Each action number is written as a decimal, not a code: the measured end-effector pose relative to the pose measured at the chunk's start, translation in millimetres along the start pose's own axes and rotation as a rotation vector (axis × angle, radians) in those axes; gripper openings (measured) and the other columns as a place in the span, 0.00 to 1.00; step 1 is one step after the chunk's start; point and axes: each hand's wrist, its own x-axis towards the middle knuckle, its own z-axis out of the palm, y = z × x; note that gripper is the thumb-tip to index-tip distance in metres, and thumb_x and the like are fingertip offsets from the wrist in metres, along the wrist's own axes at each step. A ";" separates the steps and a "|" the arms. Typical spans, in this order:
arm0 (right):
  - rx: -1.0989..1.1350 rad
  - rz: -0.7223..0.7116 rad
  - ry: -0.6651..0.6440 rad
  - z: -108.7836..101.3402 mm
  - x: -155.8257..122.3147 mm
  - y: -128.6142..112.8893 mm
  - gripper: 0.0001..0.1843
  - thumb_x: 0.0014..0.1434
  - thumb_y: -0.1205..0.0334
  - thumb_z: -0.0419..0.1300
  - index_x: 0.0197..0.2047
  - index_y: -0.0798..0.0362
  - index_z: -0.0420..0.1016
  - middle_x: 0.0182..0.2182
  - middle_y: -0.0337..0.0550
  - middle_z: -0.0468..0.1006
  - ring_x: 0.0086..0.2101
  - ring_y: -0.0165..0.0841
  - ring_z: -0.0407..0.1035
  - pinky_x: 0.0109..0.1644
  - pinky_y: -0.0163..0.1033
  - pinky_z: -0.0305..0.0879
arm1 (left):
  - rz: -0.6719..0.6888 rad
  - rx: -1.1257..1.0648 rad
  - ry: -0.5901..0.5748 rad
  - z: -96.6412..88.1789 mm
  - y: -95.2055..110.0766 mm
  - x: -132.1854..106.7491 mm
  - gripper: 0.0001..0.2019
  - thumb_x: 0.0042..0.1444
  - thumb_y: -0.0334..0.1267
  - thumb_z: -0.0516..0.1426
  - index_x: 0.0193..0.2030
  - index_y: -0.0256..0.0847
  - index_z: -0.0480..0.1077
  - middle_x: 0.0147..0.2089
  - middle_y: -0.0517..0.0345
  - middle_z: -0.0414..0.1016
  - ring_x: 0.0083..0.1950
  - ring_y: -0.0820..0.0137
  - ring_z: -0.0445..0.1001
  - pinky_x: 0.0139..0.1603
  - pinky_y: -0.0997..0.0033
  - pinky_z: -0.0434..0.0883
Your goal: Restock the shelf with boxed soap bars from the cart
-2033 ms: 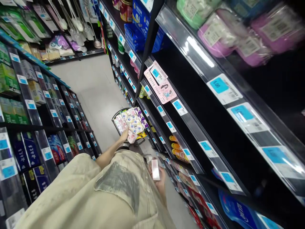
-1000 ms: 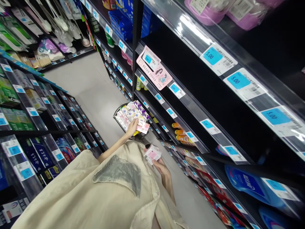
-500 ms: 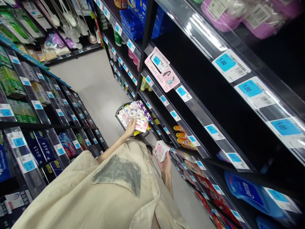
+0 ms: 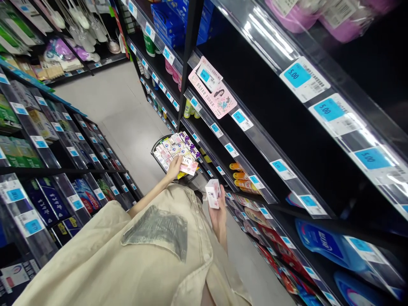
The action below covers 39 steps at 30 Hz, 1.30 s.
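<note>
Near the shelf (image 4: pixel 261 144), right hand (image 4: pixel 219 212) upright around pink box (image 4: pixel 213 193).

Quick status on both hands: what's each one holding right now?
Left hand: closed on a pink pack at the basket.
Right hand: closed on a small pink-white box.

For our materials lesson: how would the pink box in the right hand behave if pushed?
The box looks like flat-faced printed card, so probably stiff, sliding rather than rolling. The right hand holds it up in the fingers alone, so likely light.
</note>
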 end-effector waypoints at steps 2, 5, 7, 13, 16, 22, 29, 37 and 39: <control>-0.029 -0.035 0.013 1.4 4.5 6.2 0.35 0.44 0.61 0.78 0.58 0.42 0.81 0.58 0.41 0.85 0.56 0.38 0.79 0.64 0.45 0.73 | -0.004 0.000 0.000 -1.1 -0.8 -0.8 0.28 0.73 0.66 0.48 0.40 0.42 0.71 0.41 0.49 0.80 0.49 0.56 0.80 0.50 0.61 0.75; -0.059 -0.036 0.075 3.9 11.0 14.7 0.29 0.44 0.61 0.79 0.51 0.43 0.83 0.52 0.39 0.88 0.53 0.38 0.81 0.62 0.47 0.76 | -0.013 0.011 0.002 -3.8 -3.2 -2.1 0.28 0.72 0.67 0.49 0.41 0.42 0.72 0.41 0.50 0.80 0.50 0.56 0.80 0.50 0.62 0.74; -0.057 -0.047 0.081 5.8 13.1 17.3 0.25 0.46 0.58 0.79 0.49 0.43 0.83 0.51 0.39 0.88 0.53 0.38 0.81 0.62 0.47 0.77 | -0.012 0.014 0.000 -6.3 -5.3 -3.0 0.27 0.73 0.65 0.49 0.42 0.42 0.72 0.42 0.50 0.80 0.52 0.56 0.79 0.52 0.62 0.73; -0.066 -0.026 0.071 15.6 10.2 11.6 0.24 0.55 0.50 0.75 0.53 0.44 0.78 0.52 0.41 0.86 0.50 0.38 0.81 0.48 0.45 0.82 | -0.008 0.018 -0.015 -12.0 -12.0 -5.5 0.23 0.73 0.63 0.49 0.40 0.48 0.70 0.40 0.57 0.79 0.49 0.60 0.75 0.52 0.63 0.70; -0.159 -0.105 0.110 22.1 10.5 11.9 0.24 0.56 0.46 0.72 0.53 0.44 0.75 0.46 0.38 0.85 0.43 0.37 0.81 0.37 0.39 0.80 | 0.001 0.013 0.000 -11.3 -13.9 -5.4 0.25 0.73 0.65 0.48 0.39 0.46 0.68 0.38 0.56 0.78 0.48 0.60 0.74 0.51 0.64 0.69; -0.330 -0.221 0.117 29.0 17.5 21.0 0.27 0.57 0.35 0.67 0.47 0.46 0.69 0.30 0.32 0.79 0.21 0.30 0.70 0.22 0.34 0.65 | 0.014 0.002 0.015 -9.5 -12.8 -6.0 0.27 0.70 0.67 0.49 0.38 0.44 0.66 0.38 0.54 0.77 0.46 0.59 0.75 0.49 0.64 0.69; -0.376 -0.243 0.109 31.1 17.1 23.4 0.28 0.63 0.31 0.59 0.46 0.48 0.73 0.30 0.33 0.78 0.21 0.29 0.69 0.18 0.33 0.61 | 0.013 -0.004 0.021 -10.0 -10.9 -8.0 0.27 0.68 0.68 0.51 0.35 0.45 0.64 0.37 0.54 0.75 0.43 0.59 0.75 0.47 0.64 0.68; -0.350 -0.214 0.144 26.0 22.6 29.0 0.25 0.55 0.39 0.71 0.45 0.46 0.71 0.32 0.30 0.81 0.26 0.30 0.75 0.26 0.33 0.72 | 0.003 -0.002 0.007 -7.8 -8.3 -9.4 0.25 0.69 0.65 0.52 0.35 0.44 0.65 0.35 0.54 0.75 0.42 0.60 0.75 0.43 0.64 0.68; -0.270 -0.143 0.148 23.3 24.6 29.9 0.27 0.49 0.46 0.77 0.44 0.45 0.68 0.35 0.31 0.84 0.32 0.33 0.80 0.33 0.37 0.78 | 0.002 0.000 0.009 -6.6 -7.6 -9.5 0.25 0.70 0.64 0.52 0.34 0.45 0.65 0.34 0.55 0.75 0.41 0.60 0.74 0.43 0.64 0.68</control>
